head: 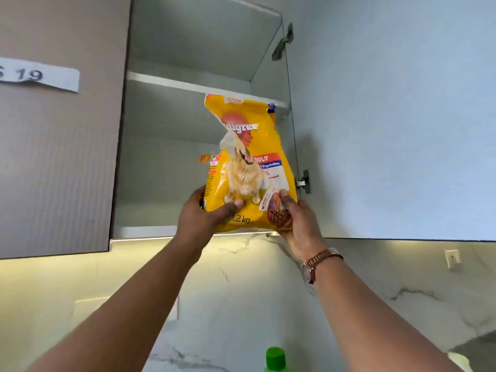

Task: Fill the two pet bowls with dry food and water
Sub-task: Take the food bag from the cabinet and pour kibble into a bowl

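Operator, head view: both forearms bare to the lower frame edge, no sleeves visible. Left hand [204, 213]: no rings or bands seen, wrist bare. Right hand [300, 221]: no rings seen. Right wrist carries a wristwatch [319, 261] with a rose-gold metal link bracelet; the case sits on the inner side of the wrist, dial not readable. No gloves on either hand

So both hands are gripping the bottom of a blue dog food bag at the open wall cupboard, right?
Not quite: the dog food bag is yellow, not blue. The head view shows the left hand and right hand gripping its bottom at the open wall cupboard.
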